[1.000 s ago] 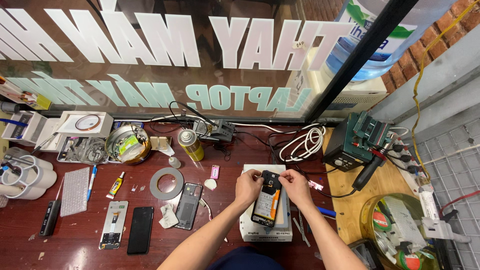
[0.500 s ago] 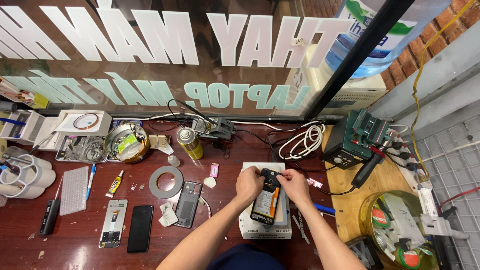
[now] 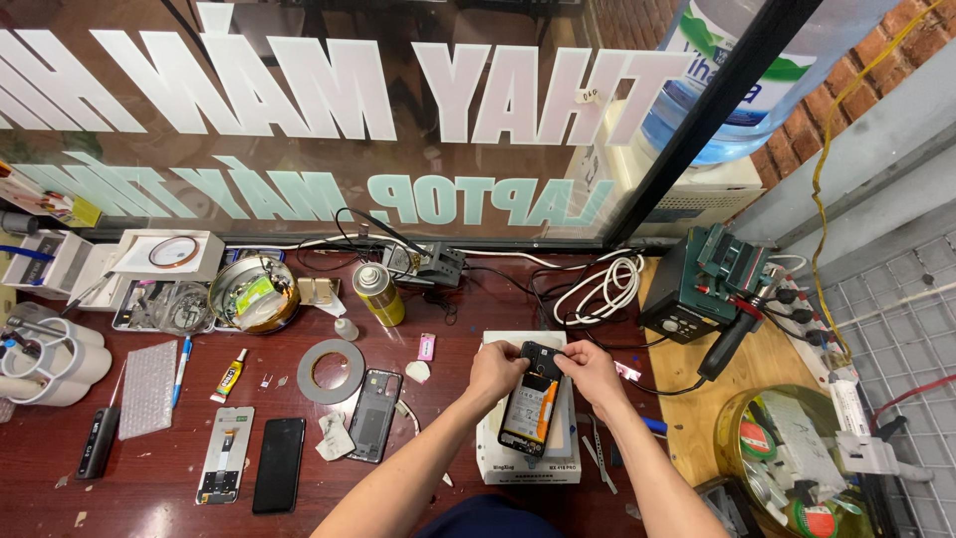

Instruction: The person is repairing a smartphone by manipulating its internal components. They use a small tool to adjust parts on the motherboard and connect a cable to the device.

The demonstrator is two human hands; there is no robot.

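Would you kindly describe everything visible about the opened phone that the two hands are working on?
The opened phone lies back-side up with its rear cover off, showing a dark interior, a black battery with an orange patch and a black top section around the camera. It rests lengthwise, slightly tilted, on a white box-like pad on the reddish table. The left hand grips its upper left edge; the right hand pinches the top right corner. Finer parts are too small to tell.

Both hands work an opened phone (image 3: 528,413) w/ back cover off, atop a white pad (image 3: 568,453): left hand (image 3: 495,374) and right hand (image 3: 590,374) pinch its top end. Tape ring (image 3: 331,371), spray can (image 3: 379,293) and spare phones (image 3: 279,463) lie at left.
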